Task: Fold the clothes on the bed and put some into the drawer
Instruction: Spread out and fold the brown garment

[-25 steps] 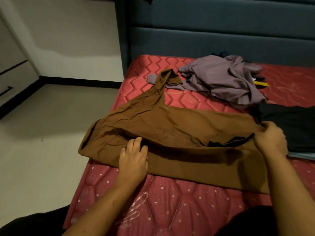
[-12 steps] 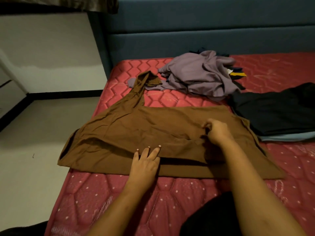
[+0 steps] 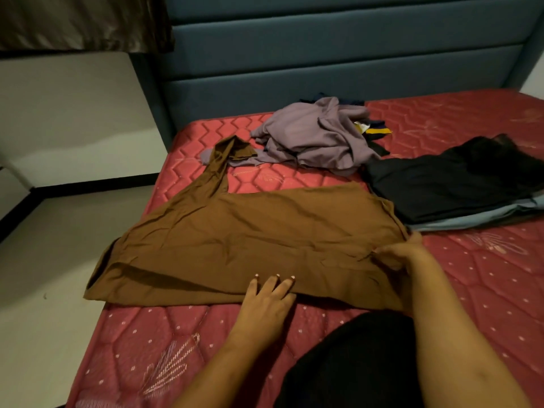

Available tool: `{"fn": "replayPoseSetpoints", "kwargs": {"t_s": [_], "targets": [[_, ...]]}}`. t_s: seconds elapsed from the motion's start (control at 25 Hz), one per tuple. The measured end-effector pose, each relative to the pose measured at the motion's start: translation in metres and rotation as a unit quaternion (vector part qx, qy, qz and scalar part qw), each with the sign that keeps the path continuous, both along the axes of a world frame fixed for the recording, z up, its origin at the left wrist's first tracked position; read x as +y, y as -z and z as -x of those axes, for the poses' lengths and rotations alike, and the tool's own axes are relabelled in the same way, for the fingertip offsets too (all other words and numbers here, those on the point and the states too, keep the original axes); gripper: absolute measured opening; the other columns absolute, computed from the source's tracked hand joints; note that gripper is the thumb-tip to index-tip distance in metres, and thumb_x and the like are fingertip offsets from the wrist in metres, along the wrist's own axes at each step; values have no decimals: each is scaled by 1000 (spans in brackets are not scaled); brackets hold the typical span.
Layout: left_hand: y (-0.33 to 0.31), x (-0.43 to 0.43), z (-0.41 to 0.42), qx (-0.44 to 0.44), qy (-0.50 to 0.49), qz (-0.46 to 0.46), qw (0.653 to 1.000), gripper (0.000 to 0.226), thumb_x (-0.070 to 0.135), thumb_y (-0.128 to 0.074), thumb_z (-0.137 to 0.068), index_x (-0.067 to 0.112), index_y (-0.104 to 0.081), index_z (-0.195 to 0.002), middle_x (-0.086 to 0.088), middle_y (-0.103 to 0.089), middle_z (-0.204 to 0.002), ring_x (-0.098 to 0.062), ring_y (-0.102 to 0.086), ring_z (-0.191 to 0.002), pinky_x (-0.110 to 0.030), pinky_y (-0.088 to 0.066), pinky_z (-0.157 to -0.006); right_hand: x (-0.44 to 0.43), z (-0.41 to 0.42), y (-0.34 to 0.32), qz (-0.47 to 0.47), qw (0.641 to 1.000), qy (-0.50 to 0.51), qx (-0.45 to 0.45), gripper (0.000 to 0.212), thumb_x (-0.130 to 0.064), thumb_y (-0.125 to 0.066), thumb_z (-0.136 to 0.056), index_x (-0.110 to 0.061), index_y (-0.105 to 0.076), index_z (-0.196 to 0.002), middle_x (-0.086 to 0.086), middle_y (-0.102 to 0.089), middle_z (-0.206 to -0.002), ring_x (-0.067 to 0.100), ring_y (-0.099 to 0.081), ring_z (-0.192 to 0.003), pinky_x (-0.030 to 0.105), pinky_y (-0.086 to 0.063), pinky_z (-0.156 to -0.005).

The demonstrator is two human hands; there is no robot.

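Two contacts low in frame: left hand (image 3: 266,301) flat, fingers straight, pressing the near hem of the brown garment (image 3: 250,231); right hand (image 3: 403,257) pinching its right edge. Spread mid-frame across the red mattress (image 3: 485,290). Probably light, limp, crease-prone; best held at corners.

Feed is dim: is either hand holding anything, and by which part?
The right hand pinches the brown garment at its right edge. The left hand only presses flat near its front edge, no grip.
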State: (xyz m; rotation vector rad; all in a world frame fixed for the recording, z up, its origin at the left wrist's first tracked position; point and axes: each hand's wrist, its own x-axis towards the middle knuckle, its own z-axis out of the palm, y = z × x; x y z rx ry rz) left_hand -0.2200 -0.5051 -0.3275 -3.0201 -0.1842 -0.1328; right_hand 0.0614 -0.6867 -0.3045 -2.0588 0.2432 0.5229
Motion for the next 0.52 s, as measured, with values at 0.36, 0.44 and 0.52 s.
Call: {"fn": "replayPoseSetpoints", "kwargs": {"t_s": [0.36,0.44,0.52], "targets": [[13,-38,-37,21,68,68,995,57,52,-35,-79,41,-43,-134,9,-58,-130,-20,-62,-110,-49,-56,-75,1,11,-31,206,966,-53,-146,80,-12,-55,-89,-44,-14,-149,17,-48,-138,41,-46,-123,49,-38,-101],[11,-33,-36,19,63,69,995,56,52,-34,-83,40,-43,-137,8,-58,-131,-18,-61,-113,-47,-55,-80,-3,13,-19,233,967,-80,-61,85,-14,-55,-90,-45,-4,-150,16,-38,-146,41,-41,-129,51,-32,-106],[12,-20,-31,15,44,70,996,57,55,-35,-87,40,-38,-141,7,-55,-135,-17,-57,-120,-50,-49,-89,-1,13,-19,222,972,-47,-59,78,-12,-49,-93,-46,-7,-150,15,-32,-149,40,-40,-130,50,-28,-106]]}}
